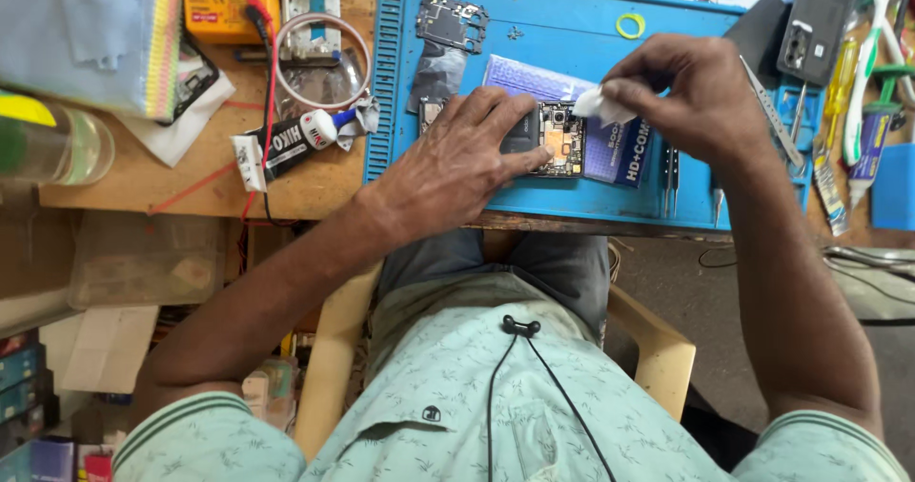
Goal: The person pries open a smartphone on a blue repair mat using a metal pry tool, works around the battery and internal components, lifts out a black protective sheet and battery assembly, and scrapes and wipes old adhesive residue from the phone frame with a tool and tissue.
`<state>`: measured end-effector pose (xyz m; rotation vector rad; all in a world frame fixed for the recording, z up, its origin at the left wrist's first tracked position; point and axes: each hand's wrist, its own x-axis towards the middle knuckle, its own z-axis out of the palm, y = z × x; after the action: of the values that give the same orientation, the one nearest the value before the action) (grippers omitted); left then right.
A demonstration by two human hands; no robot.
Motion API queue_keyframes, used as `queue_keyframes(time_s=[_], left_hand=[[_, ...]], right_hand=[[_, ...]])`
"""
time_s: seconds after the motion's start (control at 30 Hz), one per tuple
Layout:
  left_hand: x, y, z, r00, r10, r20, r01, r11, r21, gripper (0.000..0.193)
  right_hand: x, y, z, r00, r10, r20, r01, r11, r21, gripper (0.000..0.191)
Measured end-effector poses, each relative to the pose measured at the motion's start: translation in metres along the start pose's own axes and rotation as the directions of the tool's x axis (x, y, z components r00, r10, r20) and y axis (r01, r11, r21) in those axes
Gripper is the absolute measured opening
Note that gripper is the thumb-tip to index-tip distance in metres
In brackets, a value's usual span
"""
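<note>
On the wooden bench (315, 182) at the left lie a yellow multimeter (217, 3) and a glue tube (297, 140), beside the blue repair mat (534, 34). Flat on that mat, the left hand (457, 158) presses down an opened phone (551, 139), its circuit board showing. Just right of it, the right hand (701, 96) pinches a small white wipe (602, 107) over the phone's upper edge, near tweezers (670, 179).
</note>
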<state>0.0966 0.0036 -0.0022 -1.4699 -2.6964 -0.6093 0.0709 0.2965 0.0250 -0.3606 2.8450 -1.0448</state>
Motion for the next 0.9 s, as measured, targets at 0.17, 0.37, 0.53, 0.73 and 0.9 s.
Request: queue_keyframes(time_s=[0.17,0.37,0.53,0.73,0.9], left_hand=[[-0.007,0.01,0.014,0.994,-0.047,-0.099,0.051,0.998,0.033,0.049],[-0.01,0.01,0.016,0.991,-0.034,-0.128,0.033,0.999,-0.006,0.06],[-0.011,0.01,0.014,0.991,-0.061,-0.118,0.057,0.998,-0.036,0.065],[-0.011,0.011,0.014,0.989,-0.049,-0.142,0.04,0.997,-0.063,0.059],[-0.011,0.009,0.012,0.989,-0.047,-0.142,0.04,0.998,-0.05,0.06]], right_hand=[[0.003,0.008,0.011,0.994,-0.082,0.077,0.09,0.99,-0.11,0.008],[0.035,-0.013,0.022,0.957,-0.149,0.249,0.202,0.958,-0.203,0.011],[0.041,-0.031,0.016,0.915,-0.246,0.319,0.32,0.925,-0.205,0.013],[0.042,-0.035,0.013,0.933,-0.182,0.31,0.246,0.953,-0.178,0.014],[0.045,-0.035,0.017,0.929,-0.154,0.336,0.248,0.934,-0.257,0.013]])
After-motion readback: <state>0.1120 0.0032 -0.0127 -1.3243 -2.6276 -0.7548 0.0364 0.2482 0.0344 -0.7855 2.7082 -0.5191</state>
